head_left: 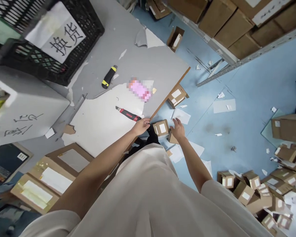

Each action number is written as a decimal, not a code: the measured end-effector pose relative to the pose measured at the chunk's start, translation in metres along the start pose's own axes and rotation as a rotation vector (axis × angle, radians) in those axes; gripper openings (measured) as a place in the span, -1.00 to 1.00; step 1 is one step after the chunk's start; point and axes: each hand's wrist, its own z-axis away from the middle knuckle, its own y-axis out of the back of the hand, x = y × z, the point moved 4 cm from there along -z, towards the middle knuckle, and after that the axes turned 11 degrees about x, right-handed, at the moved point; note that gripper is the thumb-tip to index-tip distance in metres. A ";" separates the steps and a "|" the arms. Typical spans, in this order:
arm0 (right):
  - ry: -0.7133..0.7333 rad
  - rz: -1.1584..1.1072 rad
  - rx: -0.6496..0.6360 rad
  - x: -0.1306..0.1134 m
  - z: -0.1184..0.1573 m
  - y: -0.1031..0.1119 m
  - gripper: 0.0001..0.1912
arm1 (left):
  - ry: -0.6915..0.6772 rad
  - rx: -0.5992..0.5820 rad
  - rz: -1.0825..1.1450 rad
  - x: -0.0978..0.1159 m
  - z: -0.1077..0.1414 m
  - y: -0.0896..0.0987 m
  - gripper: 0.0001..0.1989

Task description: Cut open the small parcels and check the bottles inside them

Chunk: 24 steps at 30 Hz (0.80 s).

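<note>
your left hand (141, 126) is at the table's near corner, right by the handle end of the red-and-black cutter (128, 114), mid-frame; i cannot tell whether its fingers grip that end or only lie over it. your right hand (178, 130), just right of centre, has its fingers loosely bent and spread, with nothing visible in them. the small carton (161, 127) shows between your hands, past the table edge.

the cutter lies so near the edge that a brush of your wrist could knock it off. its tip points up and left, away from you; whether the blade is out is too small to tell, so a careless grab could cut you. loose paper (182, 116) on the floor could slip underfoot.

around you: a yellow-and-black cutter (109, 77) and a blurred pink item (139, 90) on the table (166, 67), a black crate (45, 66) upper left, a heap of cartons (259, 199) lower right. another carton (178, 95), above the small one in the frame, crowds the floor beside the table, and the shelf rack (215, 49) limits room at upper right.
</note>
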 end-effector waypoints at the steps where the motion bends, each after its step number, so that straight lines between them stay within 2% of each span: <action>1: 0.090 -0.007 -0.020 -0.022 -0.021 -0.007 -0.59 | 0.007 0.035 -0.011 -0.006 0.008 0.012 -0.58; 4: 0.326 0.012 -0.071 -0.099 -0.086 -0.034 -0.56 | 0.038 0.178 -0.020 -0.027 0.040 0.051 -0.56; 6: 0.420 0.054 -0.087 -0.143 -0.119 -0.053 -0.52 | 0.103 0.282 -0.042 -0.045 0.069 0.075 -0.53; 8: 0.460 0.107 -0.094 -0.171 -0.140 -0.068 -0.47 | 0.191 0.409 -0.028 -0.065 0.103 0.097 -0.47; 11: 0.476 0.181 -0.120 -0.186 -0.152 -0.080 -0.47 | 0.329 0.567 0.034 -0.090 0.160 0.117 -0.37; 15: 0.508 0.154 -0.083 -0.193 -0.145 -0.076 -0.44 | 0.418 0.807 0.116 -0.101 0.230 0.125 -0.32; 18: 0.622 0.065 -0.100 -0.226 -0.126 -0.075 -0.46 | 0.435 1.022 0.127 -0.099 0.271 0.125 -0.37; 21: 0.801 -0.102 -0.324 -0.288 -0.089 -0.092 -0.49 | 0.489 1.273 0.197 -0.106 0.304 0.123 -0.44; 24: 0.993 -0.152 -0.651 -0.364 -0.032 -0.122 -0.52 | 0.685 1.467 0.497 -0.127 0.332 0.115 -0.48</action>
